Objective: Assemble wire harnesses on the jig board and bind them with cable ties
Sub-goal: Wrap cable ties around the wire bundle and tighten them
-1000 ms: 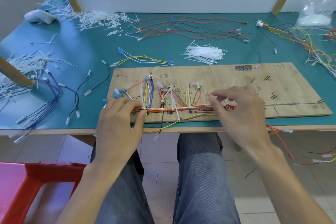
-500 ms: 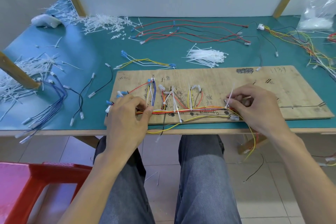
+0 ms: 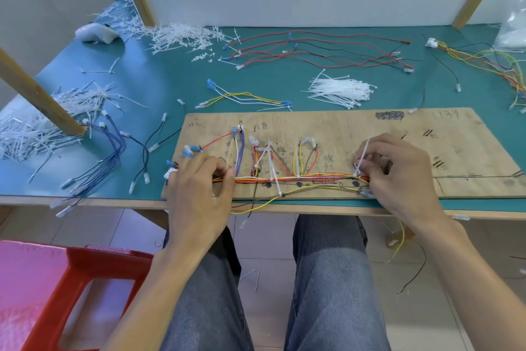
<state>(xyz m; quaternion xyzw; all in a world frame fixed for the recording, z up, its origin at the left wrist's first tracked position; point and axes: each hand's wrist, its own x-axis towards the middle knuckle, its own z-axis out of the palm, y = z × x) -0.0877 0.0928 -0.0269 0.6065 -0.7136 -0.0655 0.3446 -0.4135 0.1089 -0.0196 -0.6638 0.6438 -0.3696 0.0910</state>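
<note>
Green table, jig board (image 3: 355,128) at its near edge. Left hand (image 3: 199,191) pins the wire bundle (image 3: 299,179) flat; right hand (image 3: 398,177) pinches a cable tie (image 3: 362,155) around it. I'd pull straight, snug, wires parallel.

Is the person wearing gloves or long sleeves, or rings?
No. The left hand and right hand are bare, with no gloves or rings showing. Both forearms are uncovered too, with no sleeves, watch or bracelet in view.

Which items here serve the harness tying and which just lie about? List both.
In use: jig board, wire bundle, cable tie in the right hand, left hand, spare ties.

Lying about: cut tie scraps, red stool, plastic bag.
</note>
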